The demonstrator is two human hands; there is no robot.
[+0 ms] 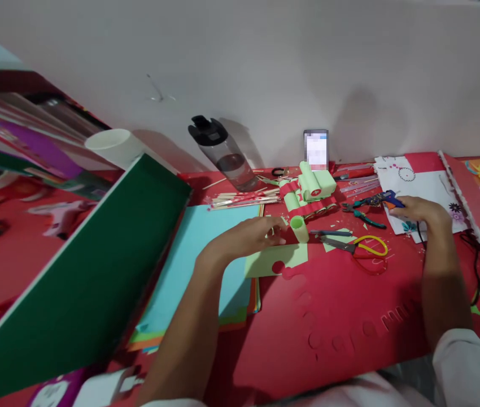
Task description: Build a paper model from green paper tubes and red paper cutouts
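Observation:
My left hand reaches over a stack of coloured paper, blue on top. Its fingers are curved and apart with nothing visible in them, just left of a small upright roll of light green paper. At the right, my right hand is closed on a blue glue gun with a black cord below. Teal-handled pliers lie under its tip. Scissors with yellow and red handles rest beside the roll. Behind it stands a light green and red paper model.
A dark green board leans at the left beside a white tube. A water bottle and a phone stand against the wall. Thin sticks lie near the bottle. A decorated white sheet lies at the right.

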